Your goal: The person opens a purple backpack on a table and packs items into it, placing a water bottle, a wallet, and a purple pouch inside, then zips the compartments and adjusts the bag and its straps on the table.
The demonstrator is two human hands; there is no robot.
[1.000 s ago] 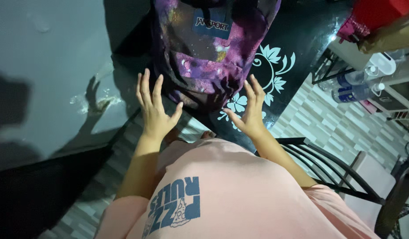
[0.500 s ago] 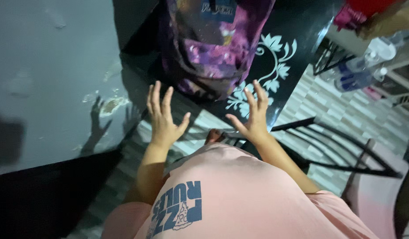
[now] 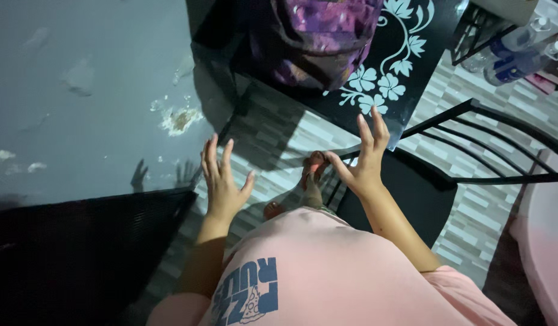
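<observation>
My left hand (image 3: 221, 181) is raised with fingers spread and holds nothing, hovering over the tiled floor. My right hand (image 3: 363, 160) is also spread and bare, just short of the corner of the black glass table (image 3: 412, 84) with its pale flower pattern. A purple galaxy-print backpack (image 3: 321, 36) stands on that table, beyond both hands and apart from them. My feet show on the floor between the hands.
A black metal chair (image 3: 412, 193) stands right under my right arm. A grey wall (image 3: 79, 90) with chipped patches fills the left. Plastic water bottles (image 3: 514, 57) lie at the top right. A dark surface (image 3: 79, 253) sits at the lower left.
Both hands have drawn back from the backpack, still spread. The view has tilted down, so the backpack and table slid up and the chair and feet came into sight.
</observation>
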